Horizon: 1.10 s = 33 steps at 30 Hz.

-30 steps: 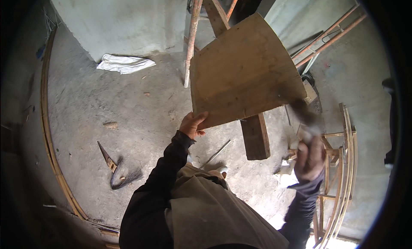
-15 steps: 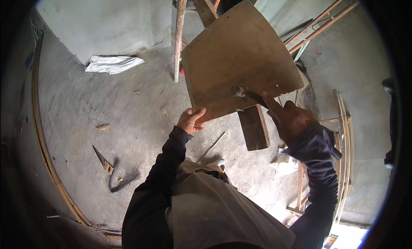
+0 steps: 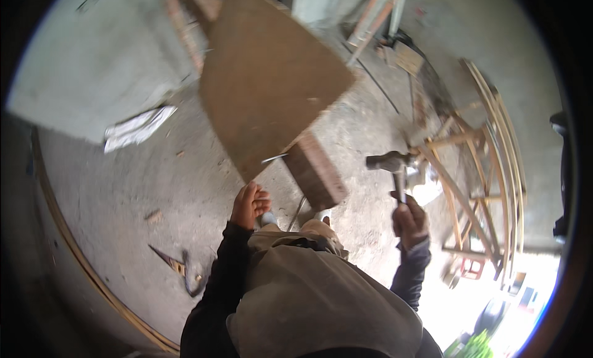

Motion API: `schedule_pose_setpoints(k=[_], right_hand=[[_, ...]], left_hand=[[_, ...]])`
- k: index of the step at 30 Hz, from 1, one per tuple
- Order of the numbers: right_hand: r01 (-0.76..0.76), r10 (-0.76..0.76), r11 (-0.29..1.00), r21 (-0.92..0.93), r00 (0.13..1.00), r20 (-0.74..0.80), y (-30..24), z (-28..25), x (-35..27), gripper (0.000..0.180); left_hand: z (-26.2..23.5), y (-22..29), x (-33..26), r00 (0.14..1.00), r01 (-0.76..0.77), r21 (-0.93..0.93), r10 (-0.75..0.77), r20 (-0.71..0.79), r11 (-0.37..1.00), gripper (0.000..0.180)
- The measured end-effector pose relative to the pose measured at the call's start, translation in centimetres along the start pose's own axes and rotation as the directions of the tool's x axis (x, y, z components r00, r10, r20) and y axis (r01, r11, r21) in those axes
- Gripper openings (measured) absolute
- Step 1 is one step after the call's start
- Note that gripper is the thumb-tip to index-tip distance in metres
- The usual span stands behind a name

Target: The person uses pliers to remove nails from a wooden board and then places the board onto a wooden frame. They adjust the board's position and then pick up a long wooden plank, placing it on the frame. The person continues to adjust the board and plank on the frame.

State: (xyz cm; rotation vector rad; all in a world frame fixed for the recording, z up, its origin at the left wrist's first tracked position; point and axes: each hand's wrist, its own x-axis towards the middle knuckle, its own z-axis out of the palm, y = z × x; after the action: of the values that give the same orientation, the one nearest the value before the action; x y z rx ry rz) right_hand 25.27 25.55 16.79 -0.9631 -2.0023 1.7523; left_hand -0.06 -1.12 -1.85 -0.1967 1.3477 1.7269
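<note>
A brown plywood board (image 3: 272,80) lies tilted across a thick wooden beam (image 3: 315,172), whose near end juts out below it. My left hand (image 3: 249,206) is at the board's nearest corner, thumb against it and fingers curled beneath. A thin, shiny, nail-like piece (image 3: 274,158) sticks out at the board's near edge, close to the beam. To the right, away from the board, my right hand (image 3: 411,223) is closed around the handle of a hammer (image 3: 389,162). The hammer's head is up, pointing left, slightly blurred.
Orange scaffold poles (image 3: 184,33) stand behind the board. A wooden trestle-like frame (image 3: 469,197) and long strips lean at the right wall. On the concrete floor lie a handsaw (image 3: 173,264), a white sack (image 3: 139,128) and a wood scrap (image 3: 154,216).
My right hand has drawn the hammer off the board's surface, back to the right. The view has turned, so the board appears further left. My left hand stays at the corner.
</note>
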Motion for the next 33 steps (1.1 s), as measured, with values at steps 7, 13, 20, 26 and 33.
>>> schedule_pose_setpoints(k=[7, 13, 20, 26, 33], right_hand=[[-0.639, 0.667, 0.744, 0.195, 0.705, -0.241, 25.1, -3.7, -0.2, 0.022], [-0.705, 0.84, 0.417, 0.574, 0.54, 0.054, 44.6, -11.7, -7.4, 0.019], [-0.699, 0.702, 0.689, 0.191, 0.709, 0.06, 50.2, -18.0, -8.3, 0.019], [-0.672, 0.899, 0.258, 0.694, 0.429, 0.081, 43.5, -22.0, -3.4, 0.02], [-0.322, 0.834, 0.297, 0.899, 0.546, -0.079, 39.7, -25.9, 2.9, 0.021]], left_hand=[[6.8, -0.2, -1.5, 0.934, -0.264, -0.014, 0.259, 0.248, 0.964, 0.116], [11.5, 2.0, -2.4, 0.854, -0.303, -0.289, 0.393, 0.342, 0.908, 0.091], [11.3, -4.7, 2.3, 0.815, 0.068, -0.582, 0.291, 0.501, 0.81, 0.083], [8.1, -14.1, 12.9, 0.804, 0.498, -0.156, -0.522, -0.285, 0.853, 0.058], [13.2, -17.0, 25.1, 0.874, 0.474, 0.547, -0.444, -0.198, 0.69, 0.054]])
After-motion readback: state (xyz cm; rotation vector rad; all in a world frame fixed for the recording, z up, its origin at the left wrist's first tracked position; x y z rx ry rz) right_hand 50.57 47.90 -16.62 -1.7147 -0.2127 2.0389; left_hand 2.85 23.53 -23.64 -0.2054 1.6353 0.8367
